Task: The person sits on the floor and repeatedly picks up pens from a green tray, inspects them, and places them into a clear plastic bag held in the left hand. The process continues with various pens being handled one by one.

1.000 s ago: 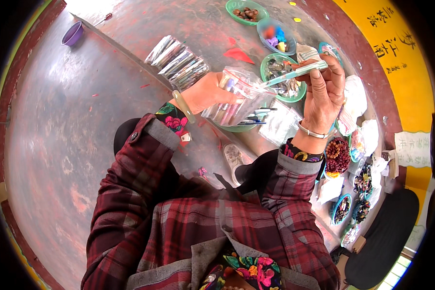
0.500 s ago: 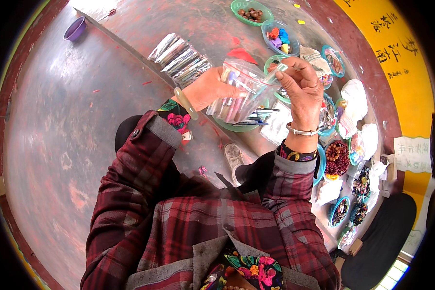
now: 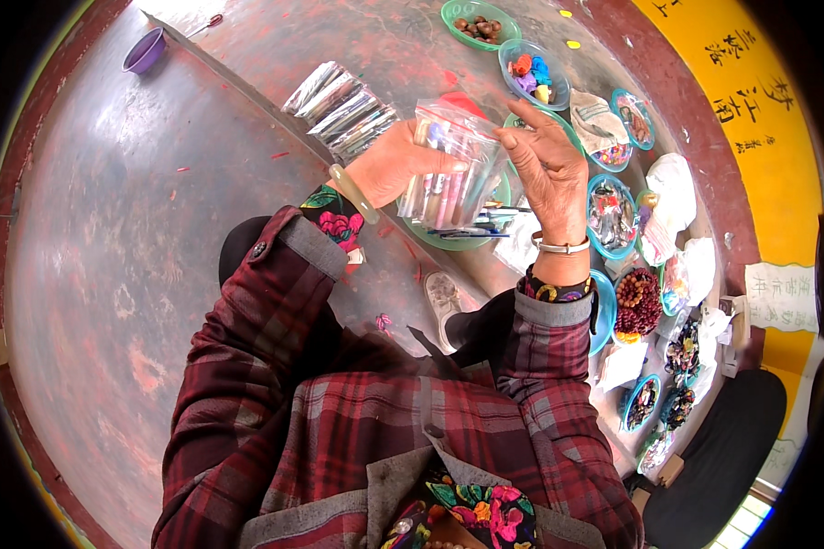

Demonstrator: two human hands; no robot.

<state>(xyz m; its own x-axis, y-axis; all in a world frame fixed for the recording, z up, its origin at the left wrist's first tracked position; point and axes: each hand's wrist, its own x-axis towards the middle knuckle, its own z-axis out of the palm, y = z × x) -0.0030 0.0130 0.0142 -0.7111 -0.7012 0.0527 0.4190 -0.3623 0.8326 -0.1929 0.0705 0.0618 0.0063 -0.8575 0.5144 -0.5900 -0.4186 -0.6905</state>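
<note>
Well, far out beyond the left hand, on its left, a purple bowl [image 3: 144, 55] stands on the floor. Nearer, just past that hand's knuckles, lies a row of filled clear packets [image 3: 343, 112]. The left hand [image 3: 386, 170] is clamped on the left side of a clear bag [image 3: 453, 178], its thumb across the front. The bag hangs between the two hands with several pens upright inside. Below it, low between the hands, is a green basin [image 3: 447, 244] with loose pens [image 3: 493, 222] sticking out to the right. The right hand [image 3: 555, 172] is apart from the left, its thumb and forefinger at the bag's upper right edge; whether they pinch it I cannot tell. To the right of that hand is a blue basin [image 3: 590, 224] of small packets, and below that, dark red beads [image 3: 639, 306].
</note>
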